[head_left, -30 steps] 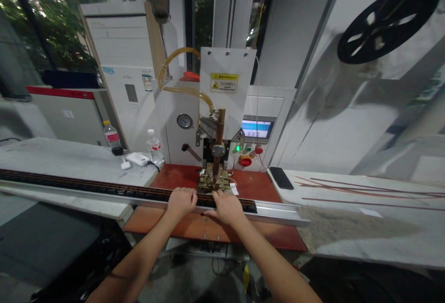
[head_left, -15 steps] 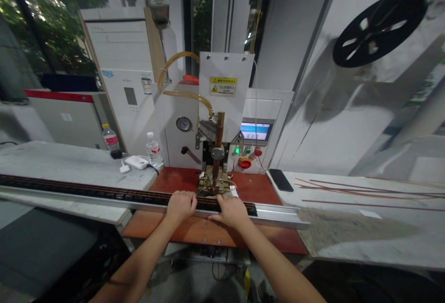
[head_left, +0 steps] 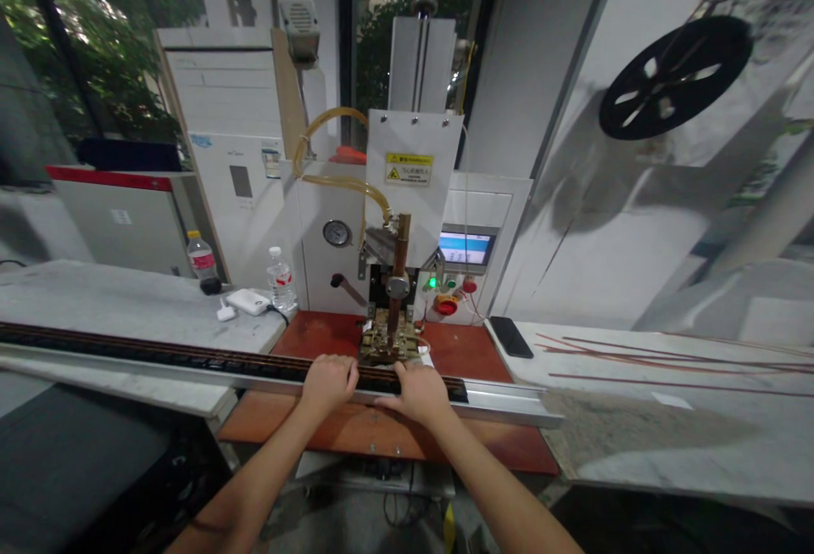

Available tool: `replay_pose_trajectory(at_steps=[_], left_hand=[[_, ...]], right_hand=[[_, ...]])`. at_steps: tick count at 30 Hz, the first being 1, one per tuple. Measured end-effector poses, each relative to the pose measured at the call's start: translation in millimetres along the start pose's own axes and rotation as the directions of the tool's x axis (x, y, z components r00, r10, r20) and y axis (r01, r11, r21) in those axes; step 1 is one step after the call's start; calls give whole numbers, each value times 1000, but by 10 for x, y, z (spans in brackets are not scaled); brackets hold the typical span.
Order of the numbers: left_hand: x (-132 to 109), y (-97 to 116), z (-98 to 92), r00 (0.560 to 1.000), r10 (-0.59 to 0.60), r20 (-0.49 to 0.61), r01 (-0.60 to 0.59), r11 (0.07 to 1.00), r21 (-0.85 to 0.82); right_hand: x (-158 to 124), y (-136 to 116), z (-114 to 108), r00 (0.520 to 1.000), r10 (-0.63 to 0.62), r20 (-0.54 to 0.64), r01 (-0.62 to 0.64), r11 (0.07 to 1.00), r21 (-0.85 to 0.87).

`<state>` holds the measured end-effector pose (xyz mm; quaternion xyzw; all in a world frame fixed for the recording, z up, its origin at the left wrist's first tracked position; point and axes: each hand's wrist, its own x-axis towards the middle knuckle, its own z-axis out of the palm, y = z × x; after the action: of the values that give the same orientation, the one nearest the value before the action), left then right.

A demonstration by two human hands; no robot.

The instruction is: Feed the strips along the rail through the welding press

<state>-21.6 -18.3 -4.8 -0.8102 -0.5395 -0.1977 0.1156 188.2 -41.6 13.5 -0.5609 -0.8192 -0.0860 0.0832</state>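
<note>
Hands on long dark copper-lined strip (head_left: 191, 357) in grey metal rail (head_left: 502, 397): left hand (head_left: 329, 380) curled over it, right hand (head_left: 420, 390) pressing flat. Likely thin, floppy; grip beside brass fixture (head_left: 389, 344).

Both forearms extended, hands close together.
Left hand (head_left: 329, 382) palm down, fingers curled; right hand (head_left: 420, 391) palm down, thumb spread.
</note>
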Motion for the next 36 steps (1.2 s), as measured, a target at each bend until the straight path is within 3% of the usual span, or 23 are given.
replay_pose_trajectory(at_steps=[8,11,15,18,24,30,36], left_hand=[[50,46,-35,999,-37,29,37,999,29],[100,145,-24,997,-52,59,50,998,37],[154,339,24,994,29,108,-27,999,-19],[159,418,51,996,38,84,-35,999,-40],[120,292,38,997,-6,75,7,1000,-17],[64,122,39,998,-10,57,9,1000,18],[63,104,23,999,-4,42,2,999,40]], right_hand=[[50,9,39,999,-23,25,23,1000,-20],[88,-19,59,998,-33,49,34,999,-16],[123,-128,99,998,-50,45,49,999,12],[141,-212,114,999,-48,16,47,999,26],[168,-202,43,992,-120,48,117,991,64],[92,-165,75,999,-29,18,29,999,31],[105,-191,89,999,-50,4,50,998,34]])
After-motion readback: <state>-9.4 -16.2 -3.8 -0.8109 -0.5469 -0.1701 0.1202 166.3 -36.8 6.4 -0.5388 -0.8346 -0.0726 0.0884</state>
